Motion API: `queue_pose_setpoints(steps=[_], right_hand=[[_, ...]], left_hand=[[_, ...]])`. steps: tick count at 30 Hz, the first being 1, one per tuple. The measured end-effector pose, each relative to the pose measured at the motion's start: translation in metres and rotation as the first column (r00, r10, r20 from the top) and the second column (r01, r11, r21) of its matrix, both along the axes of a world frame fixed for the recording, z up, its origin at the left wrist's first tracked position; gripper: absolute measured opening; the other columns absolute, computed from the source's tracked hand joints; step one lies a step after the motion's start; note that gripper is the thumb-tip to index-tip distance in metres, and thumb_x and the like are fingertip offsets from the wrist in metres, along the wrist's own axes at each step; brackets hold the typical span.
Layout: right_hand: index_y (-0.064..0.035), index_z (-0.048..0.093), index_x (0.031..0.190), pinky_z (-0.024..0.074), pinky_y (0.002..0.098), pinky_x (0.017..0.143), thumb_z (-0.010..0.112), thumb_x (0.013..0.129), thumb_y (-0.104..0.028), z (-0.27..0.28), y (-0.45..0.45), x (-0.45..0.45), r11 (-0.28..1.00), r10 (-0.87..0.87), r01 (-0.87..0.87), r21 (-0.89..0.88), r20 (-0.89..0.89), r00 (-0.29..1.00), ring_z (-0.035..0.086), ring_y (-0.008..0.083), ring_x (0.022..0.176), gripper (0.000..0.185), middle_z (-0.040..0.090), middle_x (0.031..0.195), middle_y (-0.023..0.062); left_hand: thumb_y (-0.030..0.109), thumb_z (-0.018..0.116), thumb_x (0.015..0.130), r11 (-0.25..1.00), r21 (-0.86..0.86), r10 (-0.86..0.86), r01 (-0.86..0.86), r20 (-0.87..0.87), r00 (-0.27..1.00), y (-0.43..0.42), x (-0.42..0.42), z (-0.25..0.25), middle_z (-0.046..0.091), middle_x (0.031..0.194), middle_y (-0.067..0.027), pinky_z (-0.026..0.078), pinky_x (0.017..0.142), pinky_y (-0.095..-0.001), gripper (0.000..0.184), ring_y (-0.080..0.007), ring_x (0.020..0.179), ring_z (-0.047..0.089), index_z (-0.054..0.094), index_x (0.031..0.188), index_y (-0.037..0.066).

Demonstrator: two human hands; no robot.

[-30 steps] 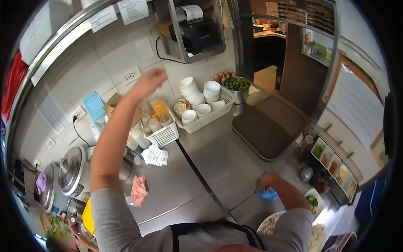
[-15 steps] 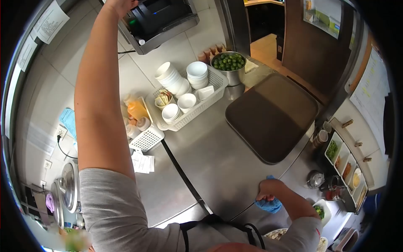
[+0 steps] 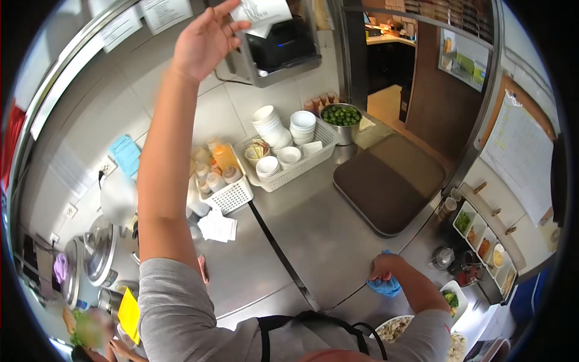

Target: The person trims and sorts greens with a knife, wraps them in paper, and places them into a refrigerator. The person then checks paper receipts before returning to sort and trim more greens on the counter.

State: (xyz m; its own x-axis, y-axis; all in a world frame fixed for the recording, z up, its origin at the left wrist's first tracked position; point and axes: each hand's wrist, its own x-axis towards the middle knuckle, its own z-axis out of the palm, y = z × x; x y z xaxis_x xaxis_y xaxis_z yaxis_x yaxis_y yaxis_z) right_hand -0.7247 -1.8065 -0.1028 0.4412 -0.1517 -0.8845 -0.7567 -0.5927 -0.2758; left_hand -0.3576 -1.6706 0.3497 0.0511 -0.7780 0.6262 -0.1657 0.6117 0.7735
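Observation:
My left hand (image 3: 208, 39) is raised high at the top. Its fingers close on the edge of a white printed receipt (image 3: 262, 12), which hangs in front of a black receipt printer (image 3: 283, 45) on a metal wall shelf. The exact contact between fingertips and paper is partly hidden. Low on the right, my right hand (image 3: 389, 265) is closed around a blue cloth (image 3: 385, 287), pressed on the steel counter (image 3: 301, 232). Just beyond it lies a dark brown tray (image 3: 380, 190).
A white basket (image 3: 295, 178) holds stacked bowls. Another basket (image 3: 232, 199) has squeeze bottles; paper slips (image 3: 218, 226) lie before it. A metal pot (image 3: 344, 133) contains green limes. Topping containers (image 3: 482, 241) stand right, food bowls (image 3: 395, 326) near my body. Another person's hand shows lower left.
The view has tilted up, bringing my whole left hand and the receipt into sight. My right hand stays on the cloth. A yellow item and another person's hand now show at lower left.

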Motion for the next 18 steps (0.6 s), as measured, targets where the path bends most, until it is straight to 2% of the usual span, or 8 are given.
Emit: queue_pose_setpoints(steps=[2, 4, 7, 9, 10, 11, 13, 18], right_hand=[[-0.0012, 0.063, 0.073, 0.0489, 0.0300, 0.051, 0.067, 0.067, -0.040, 0.000, 0.007, -0.001, 0.996, 0.038, -0.037, -0.084, 0.001, 0.999, 0.058, 0.0176, 0.055, 0.039, 0.061, 0.065, 0.0083], [-0.0009, 0.062, 0.072, 0.0489, 0.0310, 0.053, 0.065, 0.072, -0.041, -0.002, 0.016, 0.000, 0.982, 0.085, -0.084, -0.172, -0.004, 0.996, 0.058, 0.0188, 0.055, 0.040, 0.061, 0.065, 0.0093], [-0.0012, 0.061, 0.075, 0.0477, 0.0303, 0.056, 0.058, 0.076, -0.043, 0.050, 0.048, 0.041, 0.917, 0.298, -0.272, -0.293, 0.047, 0.953, 0.058, 0.0186, 0.058, 0.042, 0.061, 0.067, 0.0094], [-0.0021, 0.059, 0.091, 0.0455, 0.0301, 0.058, 0.054, 0.080, -0.046, 0.106, 0.083, 0.075, 0.983, 0.162, -0.079, -0.167, 0.573, 0.803, 0.056, 0.0150, 0.063, 0.045, 0.059, 0.069, 0.0065], [-0.0028, 0.056, 0.100, 0.0451, 0.0280, 0.060, 0.049, 0.086, -0.038, 0.147, 0.107, 0.098, 0.982, 0.156, -0.186, -0.029, 0.683, 0.714, 0.055, 0.0131, 0.064, 0.039, 0.058, 0.074, 0.0058], [-0.0022, 0.055, 0.102, 0.0434, 0.0242, 0.058, 0.045, 0.088, -0.040, 0.152, 0.121, 0.119, 0.964, -0.068, -0.172, 0.201, 0.815, 0.575, 0.050, 0.0100, 0.065, 0.042, 0.056, 0.075, 0.0024], [-0.0035, 0.053, 0.108, 0.0431, 0.0223, 0.060, 0.041, 0.089, -0.039, 0.212, 0.179, 0.143, 0.917, -0.259, -0.169, 0.362, 0.861, 0.438, 0.053, 0.0099, 0.070, 0.042, 0.058, 0.086, 0.0039], [-0.0016, 0.052, 0.109, 0.0455, 0.0257, 0.068, 0.040, 0.091, -0.028, 0.241, 0.313, 0.213, 0.780, -0.446, -0.214, 0.589, 0.762, 0.469, 0.057, 0.0120, 0.078, 0.034, 0.060, 0.091, 0.0056]], left_hand=[[0.038, 0.044, 0.086, 0.988, 0.032, -0.150, 0.151, -0.026, 0.988, 0.042, -0.007, -0.013, 0.043, 0.123, -0.0070, 0.041, 0.071, -0.0272, 0.058, -0.0214, 0.098, 0.047, 0.036, 0.128, -0.001], [0.040, 0.046, 0.086, 0.993, 0.016, -0.114, 0.117, -0.125, 0.985, 0.087, -0.025, -0.035, 0.043, 0.123, -0.0070, 0.041, 0.070, -0.0270, 0.059, -0.0214, 0.097, 0.047, 0.036, 0.128, -0.001], [0.042, 0.048, 0.084, 0.998, 0.008, -0.051, 0.055, -0.250, 0.967, 0.156, -0.047, -0.076, 0.046, 0.121, -0.0073, 0.042, 0.069, -0.0263, 0.063, -0.0208, 0.095, 0.048, 0.036, 0.128, 0.000], [0.043, 0.049, 0.083, 0.999, 0.038, -0.018, 0.032, -0.317, 0.948, 0.202, -0.056, -0.108, 0.045, 0.120, -0.0074, 0.042, 0.068, -0.0259, 0.064, -0.0204, 0.094, 0.049, 0.035, 0.129, 0.000], [0.044, 0.048, 0.084, 0.997, 0.067, -0.007, 0.032, -0.343, 0.939, 0.225, -0.060, -0.125, 0.044, 0.121, -0.0074, 0.042, 0.068, -0.0258, 0.064, -0.0202, 0.094, 0.049, 0.035, 0.129, 0.000], [0.044, 0.047, 0.084, 0.995, 0.095, 0.002, 0.035, -0.369, 0.930, 0.247, -0.064, -0.142, 0.043, 0.122, -0.0074, 0.041, 0.067, -0.0257, 0.063, -0.0200, 0.093, 0.049, 0.035, 0.129, 0.000], [0.045, 0.047, 0.084, 0.988, 0.155, 0.083, -0.019, -0.423, 0.902, 0.289, -0.076, -0.175, 0.044, 0.120, -0.0067, 0.041, 0.068, -0.0255, 0.065, -0.0194, 0.093, 0.049, 0.033, 0.130, 0.000], [0.046, 0.048, 0.084, 0.958, 0.234, 0.266, -0.164, -0.519, 0.813, 0.399, -0.113, -0.231, 0.044, 0.119, -0.0063, 0.040, 0.068, -0.0261, 0.067, -0.0191, 0.094, 0.049, 0.033, 0.130, 0.000]])
